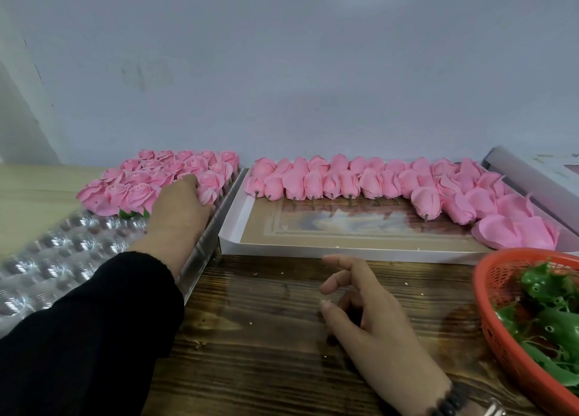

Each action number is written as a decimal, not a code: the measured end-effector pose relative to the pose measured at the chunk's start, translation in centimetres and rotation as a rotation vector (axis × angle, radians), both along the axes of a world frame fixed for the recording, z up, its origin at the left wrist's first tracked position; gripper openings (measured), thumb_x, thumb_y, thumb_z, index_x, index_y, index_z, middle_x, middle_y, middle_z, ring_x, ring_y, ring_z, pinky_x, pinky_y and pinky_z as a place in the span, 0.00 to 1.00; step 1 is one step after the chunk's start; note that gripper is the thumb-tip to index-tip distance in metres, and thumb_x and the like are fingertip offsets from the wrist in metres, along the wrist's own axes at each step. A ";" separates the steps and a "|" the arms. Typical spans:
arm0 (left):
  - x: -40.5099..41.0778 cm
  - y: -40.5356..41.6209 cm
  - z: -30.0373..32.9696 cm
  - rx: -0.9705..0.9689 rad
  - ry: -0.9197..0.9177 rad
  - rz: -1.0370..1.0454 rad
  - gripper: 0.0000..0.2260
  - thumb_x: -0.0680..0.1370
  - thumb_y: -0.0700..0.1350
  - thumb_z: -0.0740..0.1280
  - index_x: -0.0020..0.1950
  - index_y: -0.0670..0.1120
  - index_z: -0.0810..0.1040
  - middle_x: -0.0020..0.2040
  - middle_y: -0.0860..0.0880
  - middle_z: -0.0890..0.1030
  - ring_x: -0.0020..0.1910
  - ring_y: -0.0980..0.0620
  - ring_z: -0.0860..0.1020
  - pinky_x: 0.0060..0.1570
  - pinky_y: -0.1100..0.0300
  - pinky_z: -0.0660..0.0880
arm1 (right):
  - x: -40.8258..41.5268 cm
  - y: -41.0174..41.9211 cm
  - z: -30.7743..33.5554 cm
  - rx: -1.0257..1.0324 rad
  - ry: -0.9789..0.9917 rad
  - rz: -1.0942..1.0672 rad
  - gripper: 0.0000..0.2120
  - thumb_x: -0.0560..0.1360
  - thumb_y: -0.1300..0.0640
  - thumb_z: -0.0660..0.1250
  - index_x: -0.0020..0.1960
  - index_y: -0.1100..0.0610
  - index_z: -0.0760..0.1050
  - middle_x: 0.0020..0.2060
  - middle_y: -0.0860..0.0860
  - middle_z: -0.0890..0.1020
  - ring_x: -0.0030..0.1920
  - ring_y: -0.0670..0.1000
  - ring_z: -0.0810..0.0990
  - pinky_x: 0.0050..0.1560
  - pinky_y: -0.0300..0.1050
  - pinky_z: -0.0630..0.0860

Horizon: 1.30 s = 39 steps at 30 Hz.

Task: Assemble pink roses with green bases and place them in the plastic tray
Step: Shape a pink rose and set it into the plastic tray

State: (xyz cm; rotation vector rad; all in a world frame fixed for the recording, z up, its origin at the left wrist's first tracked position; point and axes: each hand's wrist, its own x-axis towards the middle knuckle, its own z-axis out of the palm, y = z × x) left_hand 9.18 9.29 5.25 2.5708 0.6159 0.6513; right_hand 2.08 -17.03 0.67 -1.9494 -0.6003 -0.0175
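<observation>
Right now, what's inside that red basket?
The red basket holds green bases, piled loosely. What lies beneath the pile is covered, and the frame's edge cuts off the basket's right side.

Clear plastic blister tray (56, 259) with rows of round dimples sits at left, tilted, its near cells unfilled. Far end is packed with assembled pink foam roses (147, 177), blooms up and petals open, touching each other in rows; green bases show under the front row (128, 214). One pink rose (206, 194) at the tray's right edge sits just beside the packed block.

Unassembled pink rosebuds (313, 180) lie on their sides in a shallow white cardboard box (282, 249), in overlapping rows along the far wall and down the right side, short stems pointing toward the viewer.

Loose green plastic bases (545, 309) are heaped in an orange mesh basket (488, 321) at lower right.
</observation>
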 end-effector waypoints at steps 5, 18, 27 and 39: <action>-0.1 -0.2 -0.1 0.048 0.030 0.006 0.07 0.75 0.39 0.67 0.50 0.38 0.76 0.45 0.40 0.79 0.44 0.41 0.76 0.44 0.51 0.74 | 0.0 0.1 -0.1 -0.017 0.008 0.000 0.20 0.73 0.58 0.66 0.56 0.37 0.65 0.46 0.38 0.72 0.36 0.47 0.76 0.36 0.33 0.70; -1.2 -0.3 0.5 -0.092 0.056 0.014 0.18 0.74 0.42 0.69 0.63 0.41 0.72 0.57 0.38 0.76 0.51 0.41 0.76 0.52 0.49 0.74 | 0.1 0.1 -0.2 -0.012 -0.008 0.005 0.19 0.73 0.59 0.66 0.55 0.40 0.67 0.44 0.40 0.74 0.37 0.47 0.77 0.39 0.35 0.73; -3.8 0.0 2.6 -0.056 0.000 -0.067 0.19 0.74 0.33 0.65 0.64 0.44 0.72 0.54 0.39 0.75 0.29 0.53 0.74 0.21 0.65 0.67 | 0.1 0.2 -0.3 -0.014 -0.027 -0.007 0.18 0.73 0.59 0.66 0.57 0.42 0.67 0.43 0.43 0.75 0.36 0.46 0.76 0.38 0.32 0.71; -9.9 -14.8 -2.7 -0.579 -0.262 -0.452 0.11 0.77 0.41 0.65 0.34 0.50 0.75 0.27 0.54 0.74 0.28 0.60 0.72 0.32 0.67 0.69 | -0.1 0.1 0.3 0.015 -0.034 -0.025 0.13 0.72 0.63 0.66 0.49 0.46 0.72 0.36 0.47 0.78 0.32 0.46 0.75 0.35 0.35 0.71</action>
